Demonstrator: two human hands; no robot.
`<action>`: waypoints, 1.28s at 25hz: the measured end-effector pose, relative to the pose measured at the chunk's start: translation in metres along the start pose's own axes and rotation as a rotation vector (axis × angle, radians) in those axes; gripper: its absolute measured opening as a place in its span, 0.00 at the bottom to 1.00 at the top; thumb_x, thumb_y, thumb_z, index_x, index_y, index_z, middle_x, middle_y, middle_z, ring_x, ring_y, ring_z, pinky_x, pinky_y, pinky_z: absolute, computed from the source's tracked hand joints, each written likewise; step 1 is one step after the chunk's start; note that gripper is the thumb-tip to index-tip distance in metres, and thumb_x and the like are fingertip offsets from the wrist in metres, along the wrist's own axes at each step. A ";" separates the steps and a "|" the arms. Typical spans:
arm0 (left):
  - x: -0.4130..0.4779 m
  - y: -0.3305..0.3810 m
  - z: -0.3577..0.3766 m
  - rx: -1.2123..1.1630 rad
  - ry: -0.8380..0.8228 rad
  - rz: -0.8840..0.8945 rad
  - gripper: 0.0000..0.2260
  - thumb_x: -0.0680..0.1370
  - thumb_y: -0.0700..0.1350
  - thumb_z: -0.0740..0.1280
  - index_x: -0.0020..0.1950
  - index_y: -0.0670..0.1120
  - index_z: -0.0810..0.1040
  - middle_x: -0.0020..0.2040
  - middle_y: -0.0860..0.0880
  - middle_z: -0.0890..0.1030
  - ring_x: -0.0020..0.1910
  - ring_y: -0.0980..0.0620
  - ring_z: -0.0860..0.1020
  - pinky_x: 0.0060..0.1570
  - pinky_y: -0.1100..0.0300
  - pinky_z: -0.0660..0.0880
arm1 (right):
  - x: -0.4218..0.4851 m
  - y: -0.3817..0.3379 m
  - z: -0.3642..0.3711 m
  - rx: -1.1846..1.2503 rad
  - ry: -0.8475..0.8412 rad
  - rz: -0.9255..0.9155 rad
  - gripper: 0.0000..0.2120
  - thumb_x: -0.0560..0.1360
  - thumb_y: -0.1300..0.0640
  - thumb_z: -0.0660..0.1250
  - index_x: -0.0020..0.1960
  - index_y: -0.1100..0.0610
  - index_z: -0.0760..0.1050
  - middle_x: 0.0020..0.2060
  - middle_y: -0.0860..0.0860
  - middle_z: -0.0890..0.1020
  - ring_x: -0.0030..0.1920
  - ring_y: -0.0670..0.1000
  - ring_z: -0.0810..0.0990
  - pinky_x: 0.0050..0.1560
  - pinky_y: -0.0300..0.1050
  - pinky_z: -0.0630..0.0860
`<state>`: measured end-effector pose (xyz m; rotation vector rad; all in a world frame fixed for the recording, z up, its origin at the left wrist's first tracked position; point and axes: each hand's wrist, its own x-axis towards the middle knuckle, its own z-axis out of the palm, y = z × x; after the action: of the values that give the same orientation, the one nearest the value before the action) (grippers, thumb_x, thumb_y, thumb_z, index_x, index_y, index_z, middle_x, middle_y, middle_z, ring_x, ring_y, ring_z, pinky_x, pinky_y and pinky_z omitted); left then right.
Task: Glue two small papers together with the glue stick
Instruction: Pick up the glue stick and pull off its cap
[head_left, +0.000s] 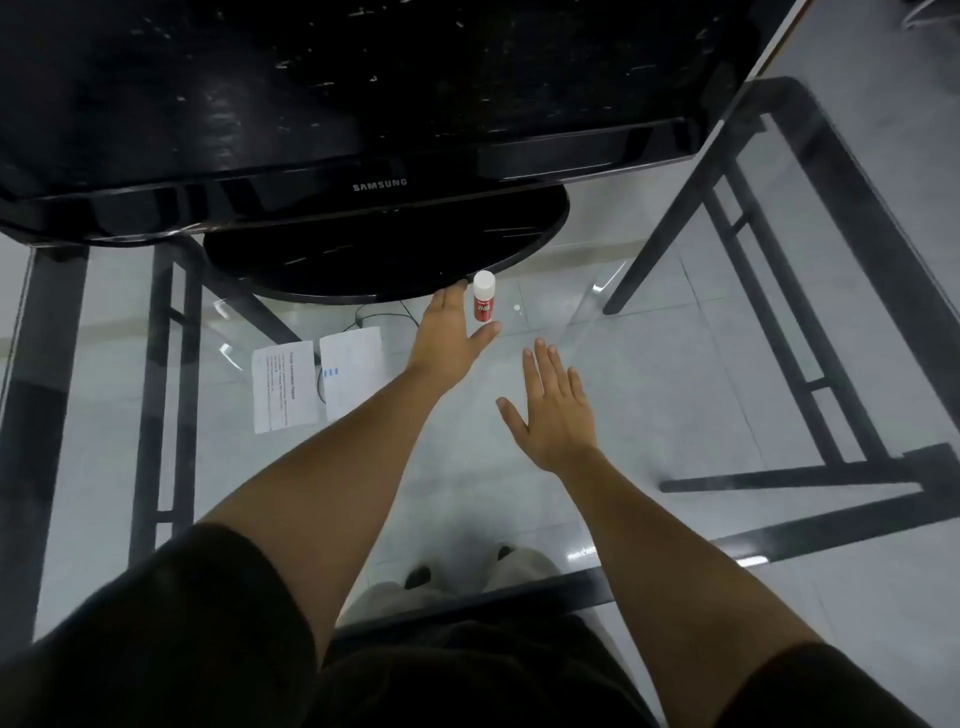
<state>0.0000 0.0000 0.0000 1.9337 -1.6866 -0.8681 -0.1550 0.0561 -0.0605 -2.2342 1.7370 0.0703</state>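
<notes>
Past the near edge of the glass counter (670, 410), both bare forearms reach out from dark sleeves (171, 623). The right hand (553, 415) is flat and wide, fingers straight and slightly spread, thumb out to the side, holding nothing, over the middle of the counter. Left of it and a little farther, two small papers (318, 379) lie flat just beside each other: one with printed lines, one nearly blank with a small blue mark. Farther still, the left hand (449, 340) is open, fingers stretched forward and thumb spread wide, its thumb tip just below the foot of the glue stick (483, 300); whether skin touches it cannot be told. The glue stick stands upright, white cap up, red label, close by the front rim of the television's black oval base (384, 249). The black television (363, 104) fills the far side.
</notes>
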 end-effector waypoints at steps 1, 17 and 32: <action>0.004 0.004 0.001 -0.047 0.034 -0.015 0.28 0.75 0.49 0.68 0.70 0.41 0.62 0.68 0.41 0.69 0.67 0.43 0.68 0.64 0.51 0.67 | 0.000 0.000 -0.001 -0.019 0.004 0.010 0.36 0.75 0.35 0.38 0.76 0.56 0.41 0.77 0.54 0.44 0.75 0.54 0.41 0.71 0.49 0.37; -0.022 -0.012 -0.012 -0.344 0.060 -0.065 0.14 0.76 0.45 0.67 0.58 0.42 0.74 0.49 0.50 0.76 0.45 0.54 0.75 0.42 0.70 0.70 | 0.005 0.003 -0.014 0.073 -0.003 -0.019 0.33 0.78 0.38 0.45 0.75 0.58 0.50 0.76 0.56 0.53 0.75 0.56 0.50 0.73 0.50 0.45; -0.045 -0.012 -0.032 -0.251 0.172 0.110 0.13 0.74 0.44 0.70 0.57 0.43 0.79 0.46 0.44 0.81 0.44 0.46 0.79 0.47 0.52 0.78 | 0.043 -0.040 -0.094 1.029 0.091 0.023 0.14 0.75 0.51 0.67 0.57 0.57 0.78 0.46 0.48 0.82 0.47 0.43 0.79 0.46 0.28 0.73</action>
<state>0.0278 0.0441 0.0224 1.6814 -1.4921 -0.8047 -0.1196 -0.0014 0.0273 -1.4474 1.3458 -0.7500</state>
